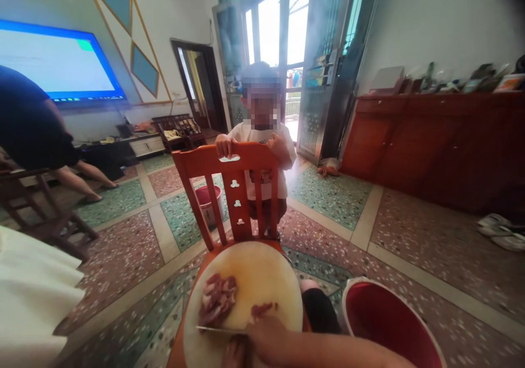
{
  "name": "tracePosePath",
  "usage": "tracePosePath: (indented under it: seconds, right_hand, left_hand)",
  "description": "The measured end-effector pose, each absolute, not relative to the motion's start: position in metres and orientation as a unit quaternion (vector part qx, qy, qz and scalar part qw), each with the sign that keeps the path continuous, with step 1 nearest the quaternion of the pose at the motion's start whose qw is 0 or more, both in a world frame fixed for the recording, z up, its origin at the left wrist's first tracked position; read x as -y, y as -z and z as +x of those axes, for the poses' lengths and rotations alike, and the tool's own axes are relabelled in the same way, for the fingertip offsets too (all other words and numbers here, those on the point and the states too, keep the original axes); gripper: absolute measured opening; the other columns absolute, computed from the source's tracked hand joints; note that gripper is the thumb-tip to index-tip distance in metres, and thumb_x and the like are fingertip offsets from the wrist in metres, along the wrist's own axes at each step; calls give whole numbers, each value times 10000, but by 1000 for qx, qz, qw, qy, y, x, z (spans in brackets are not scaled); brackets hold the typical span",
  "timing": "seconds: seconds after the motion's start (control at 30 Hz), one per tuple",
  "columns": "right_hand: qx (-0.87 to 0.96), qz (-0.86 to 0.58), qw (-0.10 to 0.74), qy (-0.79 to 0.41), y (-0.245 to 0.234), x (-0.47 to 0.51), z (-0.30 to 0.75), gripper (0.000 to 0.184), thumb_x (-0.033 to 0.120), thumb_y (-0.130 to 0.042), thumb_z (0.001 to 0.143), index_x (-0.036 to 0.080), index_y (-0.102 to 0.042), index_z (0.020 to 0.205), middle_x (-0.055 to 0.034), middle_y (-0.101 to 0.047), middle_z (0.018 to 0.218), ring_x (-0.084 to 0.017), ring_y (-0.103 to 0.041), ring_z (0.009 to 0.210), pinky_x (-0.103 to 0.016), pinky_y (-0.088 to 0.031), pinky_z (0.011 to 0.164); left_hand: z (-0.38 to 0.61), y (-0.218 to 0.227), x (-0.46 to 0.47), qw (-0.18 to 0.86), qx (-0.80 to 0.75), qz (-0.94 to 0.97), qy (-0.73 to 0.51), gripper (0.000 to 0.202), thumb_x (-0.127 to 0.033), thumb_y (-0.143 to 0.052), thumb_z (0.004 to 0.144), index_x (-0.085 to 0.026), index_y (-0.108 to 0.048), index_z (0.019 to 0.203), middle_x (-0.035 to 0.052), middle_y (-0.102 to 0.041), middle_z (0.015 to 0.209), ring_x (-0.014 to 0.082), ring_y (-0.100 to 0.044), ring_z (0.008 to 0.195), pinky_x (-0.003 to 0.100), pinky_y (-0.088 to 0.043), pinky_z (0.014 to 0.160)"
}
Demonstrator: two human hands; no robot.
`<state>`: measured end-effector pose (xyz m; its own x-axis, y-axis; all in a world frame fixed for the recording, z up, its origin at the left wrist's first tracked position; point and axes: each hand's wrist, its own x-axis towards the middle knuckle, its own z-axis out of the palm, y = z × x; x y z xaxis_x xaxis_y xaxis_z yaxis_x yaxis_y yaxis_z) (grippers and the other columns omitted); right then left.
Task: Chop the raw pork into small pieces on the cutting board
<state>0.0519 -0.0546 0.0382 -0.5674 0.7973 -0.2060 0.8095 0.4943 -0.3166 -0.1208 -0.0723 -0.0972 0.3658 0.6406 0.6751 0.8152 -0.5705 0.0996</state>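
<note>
A round pale cutting board [270, 264] lies on the seat of an orange wooden chair [229, 152]. Over the board's near part, my right hand [266, 332] is closed round a knife [219, 329], whose blade points left and shows nearly edge-on. Just below the blade, my left hand [233, 351] is low on the board with its fingers bent together; what they press or hold is hidden. A pile of raw meat [217, 299] sits left of centre, beyond the blade. Small cut meat pieces [264, 309] lie beside my right hand.
A child [266, 160] stands behind the chair, one hand on its backrest. A large red bucket [389, 319] is on the floor at right; a smaller bucket [211, 201] is behind the chair. Another person [33, 122] bends near a screen [61, 64] at left.
</note>
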Motion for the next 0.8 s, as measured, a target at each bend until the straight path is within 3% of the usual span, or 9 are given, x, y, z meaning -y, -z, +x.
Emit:
tracePosePath:
  seconds: [0.2, 0.43, 0.57, 0.8]
  right_hand:
    - [-870, 452, 22, 194, -48, 67, 78, 365, 143, -517, 711, 155, -575, 1071, -126, -672, 987, -253, -634, 874, -343, -487, 703]
    - [-829, 516, 104, 189, -60, 84, 148, 244, 177, -485, 745, 159, -596, 961, -107, -687, 841, -248, -655, 764, -295, -450, 602]
    - [-824, 529, 86, 184, -61, 80, 133, 254, 160, -438, 780, 150, -581, 990, -120, -679, 842, -258, -651, 766, -310, -440, 608]
    - [-847, 478, 82, 217, -58, 77, 91, 310, 127, -487, 729, 125, -587, 1023, -135, -677, 878, -269, -648, 827, -322, -457, 655]
  left_hand:
    - [-113, 92, 84, 101, 506, -779, 357, 407, -12, -320, 714, -175, -670, 845, 72, -682, 839, 192, -641, 805, 310, -550, 712]
    - [-104, 49, 93, -1, 519, -789, 328, 327, -130, -381, 822, -180, -641, 1014, 73, -661, 955, 185, -618, 900, 318, -542, 780]
    - [-101, 40, 96, 16, 523, -771, 363, 246, -240, -432, 869, -158, -643, 965, 102, -644, 954, 189, -609, 904, 327, -534, 786]
    - [-99, 42, 95, 15, 513, -781, 357, 277, -205, -377, 885, -158, -649, 911, 83, -652, 855, 183, -615, 843, 323, -531, 754]
